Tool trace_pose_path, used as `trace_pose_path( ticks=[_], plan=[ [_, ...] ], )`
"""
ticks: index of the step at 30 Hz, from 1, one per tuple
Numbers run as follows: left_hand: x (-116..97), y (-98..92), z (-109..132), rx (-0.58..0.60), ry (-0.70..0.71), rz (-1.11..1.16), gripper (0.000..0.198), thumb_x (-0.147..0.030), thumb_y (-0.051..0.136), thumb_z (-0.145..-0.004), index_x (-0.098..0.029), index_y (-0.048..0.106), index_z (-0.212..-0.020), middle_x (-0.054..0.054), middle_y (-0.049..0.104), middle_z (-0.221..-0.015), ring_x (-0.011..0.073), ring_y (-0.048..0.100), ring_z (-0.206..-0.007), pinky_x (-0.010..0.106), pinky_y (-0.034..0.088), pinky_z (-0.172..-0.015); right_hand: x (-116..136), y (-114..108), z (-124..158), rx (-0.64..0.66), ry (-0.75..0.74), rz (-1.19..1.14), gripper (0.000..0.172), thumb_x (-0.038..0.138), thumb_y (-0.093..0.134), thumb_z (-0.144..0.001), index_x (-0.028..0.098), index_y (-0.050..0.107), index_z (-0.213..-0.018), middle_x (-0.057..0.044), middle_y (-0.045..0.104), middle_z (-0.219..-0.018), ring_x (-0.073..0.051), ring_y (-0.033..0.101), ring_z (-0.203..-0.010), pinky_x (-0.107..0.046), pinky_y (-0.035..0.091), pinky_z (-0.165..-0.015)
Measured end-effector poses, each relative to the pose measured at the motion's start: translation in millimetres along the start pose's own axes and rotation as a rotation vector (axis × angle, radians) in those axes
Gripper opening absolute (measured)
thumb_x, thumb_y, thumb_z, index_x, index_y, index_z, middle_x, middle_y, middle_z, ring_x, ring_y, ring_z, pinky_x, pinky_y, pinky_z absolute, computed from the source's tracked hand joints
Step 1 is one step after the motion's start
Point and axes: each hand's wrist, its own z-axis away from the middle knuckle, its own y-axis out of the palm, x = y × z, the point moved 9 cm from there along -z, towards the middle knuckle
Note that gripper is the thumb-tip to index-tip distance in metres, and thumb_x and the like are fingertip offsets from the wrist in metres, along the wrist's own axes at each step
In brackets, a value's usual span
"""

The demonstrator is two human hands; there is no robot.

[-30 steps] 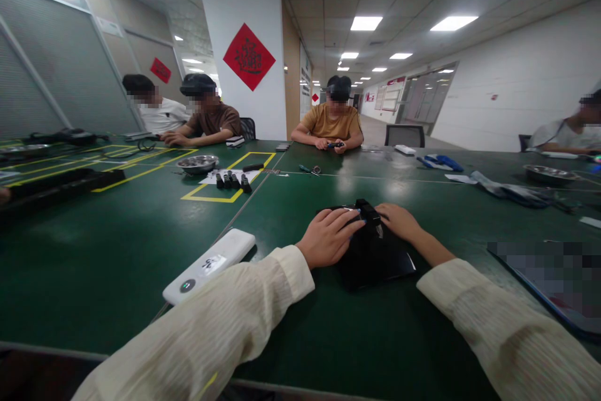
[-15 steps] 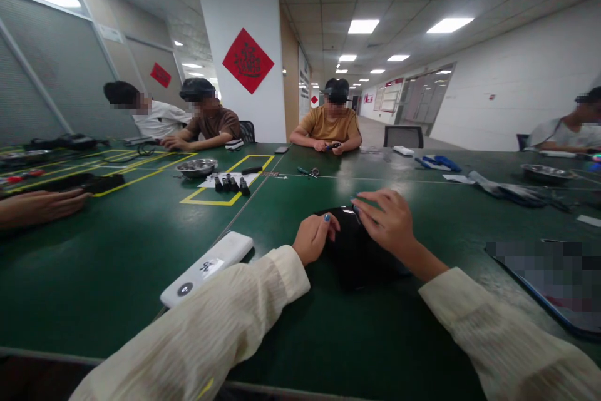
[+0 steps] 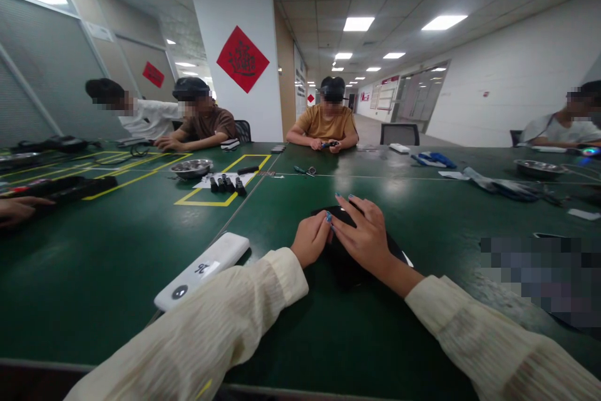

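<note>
- The big green table (image 3: 117,263) is flat and a bit shiny, and it fills most of the low part of the view.
- A person in a mustard-yellow shirt (image 3: 323,123) sits on the far side, with both hands near each other.
- The flat, shiny black thing (image 3: 345,266) lies on the table right under the two hands. They hide a lot of it.
- A long white slab with round corners and a number label (image 3: 220,258) lies to the left, near the cream sleeve (image 3: 253,294).
- The right hand (image 3: 369,238) is half open, fingers apart, over the black thing. I can't tell if it pinches anything.
- The left hand (image 3: 310,238) is curled up, its thumb by the right fingertips. I can't tell if it has something tiny.
- A round, shiny metal bowl (image 3: 191,167) sits farther back.
- Short black tube-like bits (image 3: 228,184) stand near the bowl.
</note>
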Motion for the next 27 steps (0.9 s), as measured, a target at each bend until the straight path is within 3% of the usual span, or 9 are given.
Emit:
trace_pose_path(
  ticks=[6,11,14,20,27],
  plan=[
    [12.3,-5.5,-1.5,-0.100,-0.092,0.046,0.037,-0.038,0.022,-0.094,-0.021,0.042,-0.067,-0.004,0.049,-0.054,0.0112,0.048,-0.052,0.025,0.036,-0.060,-7.4,6.2,1.3,0.042,0.125,-0.020,0.033,0.024,0.051,-0.083,0.021,0.061,-0.114,-0.009,0.060,-0.110,-0.024,0.046,-0.109,-0.042,0.031,-0.098],
    [43.3,-24.3,-1.0,-0.320,-0.217,0.140,0.039,-0.041,0.023,-0.093,-0.021,0.040,-0.065,-0.005,0.044,-0.049,0.0110,0.044,-0.049,0.024,0.035,-0.057,-16.9,6.8,6.3,0.002,0.224,-0.016,0.012,0.030,0.057,-0.080,0.020,0.064,-0.079,-0.007,0.057,-0.092,-0.023,0.048,-0.098,-0.040,0.031,-0.091],
    [60.4,-28.1,-0.7,-0.389,-0.283,0.229,0.039,-0.043,0.026,-0.092,-0.021,0.039,-0.063,-0.005,0.042,-0.046,0.0107,0.043,-0.046,0.024,0.035,-0.053,-15.9,9.2,6.1,0.024,0.202,-0.028,0.013,0.031,0.057,-0.081,0.022,0.063,-0.074,-0.005,0.057,-0.091,-0.022,0.048,-0.097,-0.041,0.026,-0.094],
    [67.6,-25.3,-0.8,-0.396,-0.329,0.304,0.037,-0.043,0.029,-0.090,-0.021,0.039,-0.062,-0.006,0.041,-0.043,0.0102,0.041,-0.042,0.023,0.035,-0.049,-17.8,8.9,4.6,0.023,0.197,-0.056,0.013,0.032,0.058,-0.082,0.023,0.063,-0.074,-0.003,0.058,-0.089,-0.020,0.049,-0.099,-0.042,0.018,-0.099],
    [68.5,-21.4,-0.3,-0.360,-0.344,0.319,0.035,-0.044,0.031,-0.089,-0.020,0.040,-0.065,-0.006,0.042,-0.044,0.0098,0.041,-0.042,0.022,0.035,-0.048,-21.9,8.8,2.5,0.061,0.175,-0.029,0.020,0.038,0.057,-0.082,0.022,0.062,-0.071,-0.004,0.060,-0.090,-0.022,0.049,-0.099,-0.043,0.018,-0.098]
  ],
)
